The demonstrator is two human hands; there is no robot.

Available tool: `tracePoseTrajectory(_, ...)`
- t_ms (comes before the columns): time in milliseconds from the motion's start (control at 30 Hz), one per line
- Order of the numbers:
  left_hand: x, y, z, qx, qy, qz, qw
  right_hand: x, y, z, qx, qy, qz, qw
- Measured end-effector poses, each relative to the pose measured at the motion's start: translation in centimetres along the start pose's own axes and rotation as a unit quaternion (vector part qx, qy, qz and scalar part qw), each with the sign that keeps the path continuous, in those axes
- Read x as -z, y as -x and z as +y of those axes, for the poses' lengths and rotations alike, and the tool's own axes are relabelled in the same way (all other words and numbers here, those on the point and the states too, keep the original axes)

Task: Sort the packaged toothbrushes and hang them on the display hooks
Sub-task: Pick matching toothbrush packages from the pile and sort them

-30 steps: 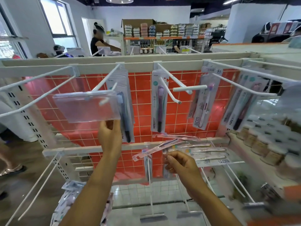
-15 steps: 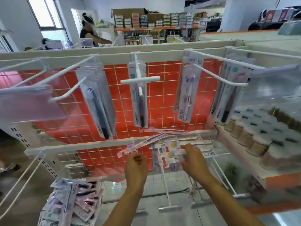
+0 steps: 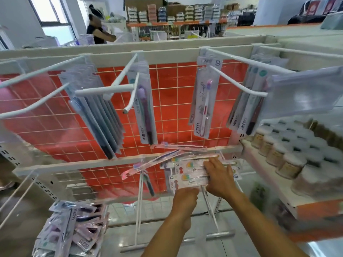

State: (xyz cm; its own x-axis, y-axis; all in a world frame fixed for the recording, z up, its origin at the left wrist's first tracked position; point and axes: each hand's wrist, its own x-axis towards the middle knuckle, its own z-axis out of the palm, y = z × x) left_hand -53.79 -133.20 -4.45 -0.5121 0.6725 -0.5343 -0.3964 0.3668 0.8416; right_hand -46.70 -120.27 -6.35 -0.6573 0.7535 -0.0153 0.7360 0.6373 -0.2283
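The loose packaged toothbrushes (image 3: 187, 175) lie flat in an untidy heap across the wires of the lower hooks (image 3: 139, 210), just below the middle rail (image 3: 74, 165) of the rack, toward its right end. The right hand (image 3: 220, 178) lies on top of the heap with fingers spread and fairly straight, pressing the packs down rather than closing round them. The left hand (image 3: 184, 200) is at the near edge of the heap, its fingers tucked under or against the lowest pack; whether it pinches that pack I cannot tell.

The heap has only thin wires beneath it, so pulling one pack out from under may drag its neighbours off the near edge. One pink pack (image 3: 148, 164) already juts out to the left past the others, tilted, and looks the likeliest to slide off. The slick wrappers probably slip easily against one another.

Above, four upper hooks (image 3: 239, 78) along the top rail carry sorted packs, each kind on its own hook: dark ones (image 3: 96, 115) at the left, a purple one (image 3: 145, 112), a white-and-pink one (image 3: 203, 101), more at the right. A misread label would put a pack on the wrong hook. At the rack's lower left another bundle of packs (image 3: 72, 232) hangs. Jars (image 3: 285, 153) crowd the shelf at the right edge, close to the right forearm.
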Motion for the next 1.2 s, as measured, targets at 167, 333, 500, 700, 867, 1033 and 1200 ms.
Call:
tracePoseTrajectory(167,-0.4,-0.4,-0.7,0.062,0.082,-0.018,0.995,0.6,0.9,-0.3,-0.018,-0.013,-0.016,1.000)
tracePoseTrajectory(333,-0.2,-0.1,-1.1,0.105,0.148,-0.021,0.983,0.8,2.0,-0.9,-0.001,0.000,-0.010,1.000)
tracePoseTrajectory(500,-0.5,-0.3,-1.4,0.108,0.188,-0.025,0.976,1.6,2.5,-0.7,0.014,-0.009,-0.060,0.998)
tracePoseTrajectory(700,-0.9,-0.6,-2.0,0.083,0.215,-0.024,0.973,3.5,3.0,-0.8,0.029,-0.073,-0.117,0.990)
tracePoseTrajectory(867,-0.7,-0.7,-2.1,0.075,0.244,-0.006,0.967,3.0,3.9,-1.7,0.033,-0.110,-0.111,0.987)
tracePoseTrajectory(1033,-0.5,0.1,-1.4,0.068,0.248,0.019,0.966,3.5,5.2,-2.6,0.027,-0.146,-0.113,0.982)
tracePoseTrajectory(1200,-0.1,0.7,-0.6,0.047,0.243,0.017,0.969,4.1,5.8,-3.3,0.009,-0.199,-0.121,0.972)
